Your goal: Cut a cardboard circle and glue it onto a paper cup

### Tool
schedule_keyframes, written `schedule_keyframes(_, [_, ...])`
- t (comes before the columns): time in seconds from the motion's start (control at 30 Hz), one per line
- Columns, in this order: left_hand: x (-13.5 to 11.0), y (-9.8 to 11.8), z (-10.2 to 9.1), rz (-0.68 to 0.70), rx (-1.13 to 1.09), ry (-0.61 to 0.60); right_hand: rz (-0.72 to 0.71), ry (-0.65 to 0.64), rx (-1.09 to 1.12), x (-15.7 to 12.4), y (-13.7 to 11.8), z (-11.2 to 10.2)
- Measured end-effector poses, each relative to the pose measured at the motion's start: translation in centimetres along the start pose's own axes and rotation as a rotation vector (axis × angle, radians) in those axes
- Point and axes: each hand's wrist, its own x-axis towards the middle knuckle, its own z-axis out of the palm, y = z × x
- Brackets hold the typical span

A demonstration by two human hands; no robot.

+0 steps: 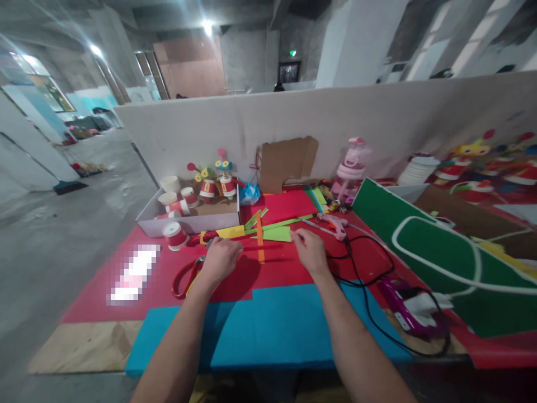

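My left hand (pixel 220 260) rests on the red mat (pixel 285 266) with its fingers curled, just right of red-handled scissors (pixel 184 280). What it holds, if anything, is hidden. My right hand (pixel 309 251) lies a little to the right with fingertips pinched together, and whatever is in them is too small to name. Just beyond both hands lie an orange paper strip (pixel 260 242), green paper strips (pixel 277 228) and a yellow paper piece (pixel 229 231).
A white box (pixel 191 224) of paper-cup figures stands at the back left, with a red-banded cup (pixel 175 235) before it. A pink glue gun (pixel 335 225), black cable (pixel 364 280) and purple device (pixel 403 308) lie right. A green board (pixel 440 252), pink bottle (pixel 350 168) and blue sheet (pixel 272 324) surround the hands.
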Motion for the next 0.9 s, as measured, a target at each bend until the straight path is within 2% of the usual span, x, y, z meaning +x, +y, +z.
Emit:
schedule_keyframes(0.07, [0.2, 0.5, -0.1, -0.053, -0.063, 0.102, 0.124, 0.107, 0.172, -0.4, -0.8, 0.9])
schedule_keyframes(0.1, [0.3, 0.9, -0.1, -0.068, -0.120, 0.152, 0.166, 0.060, 0.311, -0.7, -1.6, 1.7])
schedule_keyframes(0.17, [0.5, 2.0, 0.1, -0.076, -0.264, 0.219, 0.235, -0.200, 0.600, -1.6, -3.5, 3.7])
schedule_keyframes(0.2, [0.7, 2.6, 0.3, -0.084, -0.345, 0.233, 0.246, -0.299, 0.713, -2.0, -4.5, 4.8])
schedule_keyframes(0.23, [0.8, 3.2, 0.6, -0.106, -0.430, 0.241, 0.233, -0.339, 0.811, -2.4, -5.4, 5.8])
schedule_keyframes(0.3, [1.1, 3.8, 1.4, -0.181, -0.610, 0.241, 0.196, -0.260, 0.888, -2.7, -6.6, 7.3])
schedule_keyframes(0.37, [1.3, 3.9, 2.1, -0.271, -0.792, 0.204, 0.223, -0.143, 0.895, -2.5, -6.7, 7.9])
schedule_keyframes(0.47, [1.1, 3.3, 2.9, -0.358, -0.975, 0.024, 0.359, -0.047, 0.917, -1.5, -5.4, 7.6])
schedule_keyframes(0.57, [0.8, 2.8, 3.1, -0.361, -0.894, -0.119, 0.440, 0.032, 1.012, -0.6, -3.9, 6.4])
schedule_keyframes(0.63, [0.6, 2.7, 3.0, -0.336, -0.769, -0.116, 0.466, 0.058, 1.086, -0.3, -3.3, 5.6])
schedule_keyframes(0.7, [0.5, 2.7, 2.8, -0.313, -0.689, -0.086, 0.487, 0.023, 1.140, -0.3, -3.1, 5.1])
schedule_keyframes(0.83, [0.4, 2.7, 2.5, -0.260, -0.633, -0.119, 0.520, -0.154, 1.184, -0.8, -3.3, 5.2])
schedule_keyframes(0.9, [0.4, 2.6, 2.2, -0.240, -0.578, -0.074, 0.533, -0.183, 1.193, -1.0, -3.4, 5.5])
